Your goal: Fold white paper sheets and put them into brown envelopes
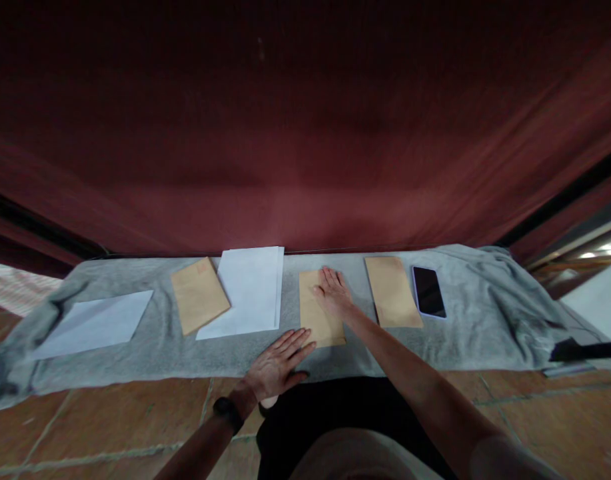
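A brown paper envelope (318, 317) lies on the grey cloth in front of me. My right hand (332, 291) rests flat on its upper right part, fingers stretched out. At its lower left corner, the fingertips of my left hand (280, 360) reach the envelope's edge, palm down and fingers extended. Nothing is held in either hand. Another brown envelope or stack of them (392, 291) lies to the right. To the left, more brown envelopes (199, 297) overlap a stack of white paper sheets (250, 290).
A grey cloth (165, 357) covers the long narrow surface. One white sheet (98, 323) lies at far left. A phone (429, 292) lies face up at right. A dark red fabric panel (295, 147) rises behind, and tiled floor (135, 417) shows below.
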### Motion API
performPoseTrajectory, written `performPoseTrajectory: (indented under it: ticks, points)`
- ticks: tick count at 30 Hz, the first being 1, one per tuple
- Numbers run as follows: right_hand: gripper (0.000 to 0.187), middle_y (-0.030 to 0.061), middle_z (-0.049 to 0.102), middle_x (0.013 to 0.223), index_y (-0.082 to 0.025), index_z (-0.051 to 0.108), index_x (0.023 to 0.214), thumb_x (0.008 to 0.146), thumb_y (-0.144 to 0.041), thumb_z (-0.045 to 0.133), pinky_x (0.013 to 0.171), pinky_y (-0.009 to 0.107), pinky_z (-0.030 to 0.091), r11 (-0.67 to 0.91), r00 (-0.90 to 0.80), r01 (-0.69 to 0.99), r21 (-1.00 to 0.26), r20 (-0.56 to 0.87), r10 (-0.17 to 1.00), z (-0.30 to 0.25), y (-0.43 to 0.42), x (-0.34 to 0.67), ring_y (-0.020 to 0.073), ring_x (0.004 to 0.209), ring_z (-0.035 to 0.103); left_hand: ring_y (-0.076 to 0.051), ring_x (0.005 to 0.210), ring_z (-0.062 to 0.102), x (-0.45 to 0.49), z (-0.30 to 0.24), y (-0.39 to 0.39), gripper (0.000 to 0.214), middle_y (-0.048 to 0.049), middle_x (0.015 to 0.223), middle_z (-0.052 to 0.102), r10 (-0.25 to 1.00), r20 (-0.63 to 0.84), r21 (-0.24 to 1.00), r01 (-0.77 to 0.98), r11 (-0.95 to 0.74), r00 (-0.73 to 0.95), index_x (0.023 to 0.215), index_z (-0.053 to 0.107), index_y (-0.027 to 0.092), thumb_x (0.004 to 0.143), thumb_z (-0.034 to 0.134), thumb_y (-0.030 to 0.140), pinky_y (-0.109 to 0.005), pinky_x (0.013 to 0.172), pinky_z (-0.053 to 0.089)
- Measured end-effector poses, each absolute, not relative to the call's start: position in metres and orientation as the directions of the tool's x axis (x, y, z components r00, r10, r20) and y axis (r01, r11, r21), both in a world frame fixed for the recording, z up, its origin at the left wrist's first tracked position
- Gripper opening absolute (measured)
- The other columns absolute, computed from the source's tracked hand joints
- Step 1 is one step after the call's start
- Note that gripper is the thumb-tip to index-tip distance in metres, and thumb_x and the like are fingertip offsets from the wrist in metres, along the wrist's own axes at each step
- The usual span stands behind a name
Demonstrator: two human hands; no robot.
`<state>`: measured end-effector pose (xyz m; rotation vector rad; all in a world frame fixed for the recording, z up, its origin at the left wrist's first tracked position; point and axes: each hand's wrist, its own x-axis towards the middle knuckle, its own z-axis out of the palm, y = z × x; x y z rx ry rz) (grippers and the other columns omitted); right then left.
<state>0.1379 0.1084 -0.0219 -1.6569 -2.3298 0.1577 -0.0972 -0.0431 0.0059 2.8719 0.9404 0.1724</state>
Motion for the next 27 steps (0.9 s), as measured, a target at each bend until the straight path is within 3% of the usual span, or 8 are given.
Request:
performPoseTrajectory:
  ticks: [7, 12, 18, 24, 27]
  points:
    - [0.071, 0.0244, 0.028, 0.162, 0.001, 0.030, 0.155, 0.104, -0.048, 0.032, 0.124, 0.051, 0.019, 0.244, -0.204, 0.937, -0.249, 0.177, 0.963, -0.030, 0.094, 0.130, 0.0332, 0.151, 0.029, -0.028, 0.152, 0.027, -0.097, 0.006, -0.043, 0.072, -0.0088, 0.167, 0.024, 0.594, 0.053, 0.143, 0.582, -0.800, 0.803, 0.159, 0.026, 0.027, 0.097, 0.060, 0.040, -0.047, 0.122, 0.031]
    - [0.071, 0.0235, 0.029, 0.162, -0.002, 0.029, 0.156, 0.104, -0.048, 0.035, 0.123, 0.054, 0.021, 0.238, -0.192, 0.935, -0.264, 0.190, 0.963, -0.030, 0.074, 0.135, 0.0344, 0.150, 0.031, -0.027, 0.153, 0.026, -0.097, 0.006, -0.043, 0.070, -0.0071, 0.168, 0.023, 0.602, 0.052, 0.159, 0.588, -0.793, 0.797, 0.159, 0.026, 0.028, 0.098, 0.057, 0.041, -0.046, 0.123, 0.029]
    - [0.073, 0.0269, 0.030, 0.160, 0.003, 0.032, 0.154, 0.103, -0.049, 0.037, 0.123, 0.052, 0.023, 0.260, -0.212, 0.934, -0.245, 0.205, 0.956, -0.029, 0.055, 0.142, 0.0351, 0.149, 0.032, -0.027, 0.153, 0.027, -0.097, 0.007, -0.042, 0.070, -0.0079, 0.167, 0.024, 0.599, 0.060, 0.170, 0.583, -0.795, 0.799, 0.160, 0.026, 0.028, 0.099, 0.057, 0.041, -0.046, 0.124, 0.028]
    - [0.070, 0.0243, 0.030, 0.161, 0.002, 0.033, 0.154, 0.103, -0.047, 0.041, 0.123, 0.053, 0.021, 0.266, -0.220, 0.936, -0.229, 0.208, 0.953, -0.026, 0.047, 0.139, 0.0349, 0.150, 0.032, -0.026, 0.153, 0.025, -0.097, 0.007, -0.043, 0.070, -0.0070, 0.168, 0.022, 0.599, 0.060, 0.167, 0.583, -0.795, 0.799, 0.159, 0.025, 0.028, 0.098, 0.057, 0.041, -0.046, 0.124, 0.027]
    - [0.067, 0.0213, 0.030, 0.161, 0.000, 0.034, 0.154, 0.103, -0.043, 0.042, 0.125, 0.051, 0.020, 0.342, -0.302, 0.913, -0.225, 0.194, 0.933, -0.025, 0.042, 0.129, 0.0319, 0.151, 0.030, -0.026, 0.153, 0.026, -0.097, 0.007, -0.042, 0.071, -0.0078, 0.168, 0.023, 0.601, 0.048, 0.151, 0.589, -0.794, 0.797, 0.159, 0.026, 0.027, 0.097, 0.060, 0.040, -0.045, 0.124, 0.028]
